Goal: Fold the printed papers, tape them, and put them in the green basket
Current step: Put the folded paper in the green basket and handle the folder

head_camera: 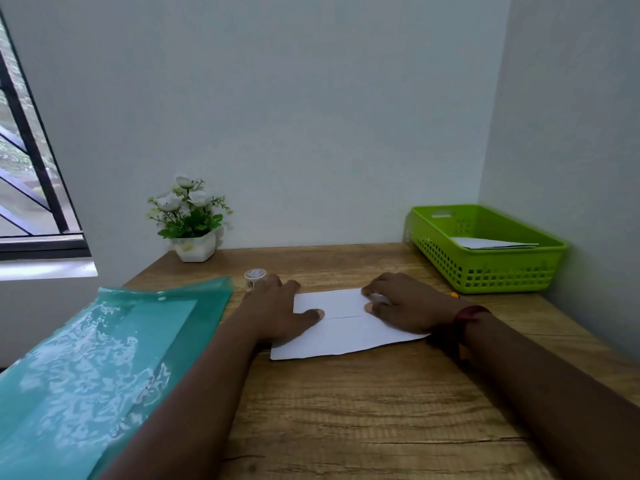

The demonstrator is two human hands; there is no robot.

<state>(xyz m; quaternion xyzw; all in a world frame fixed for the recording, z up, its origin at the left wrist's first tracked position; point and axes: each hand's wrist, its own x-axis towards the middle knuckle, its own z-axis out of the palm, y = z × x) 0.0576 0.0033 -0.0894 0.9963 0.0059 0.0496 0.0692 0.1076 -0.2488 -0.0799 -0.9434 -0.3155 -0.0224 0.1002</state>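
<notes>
Paper (346, 336) lies mid-tabletop (346, 410), left hand (277, 313) flat on it, fingers straight. The right hand's (405, 303) curled fingers meet the flap, pinching or pressing, unclear. Lifting either may let the fold spring or skew. Tape (255, 276) sits just behind the left hand; bare wood leads to the far-right-corner basket (485, 275).

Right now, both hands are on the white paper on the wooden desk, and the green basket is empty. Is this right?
Not quite: the green basket already holds folded white paper, as the head view shows. The rest stands.
</notes>
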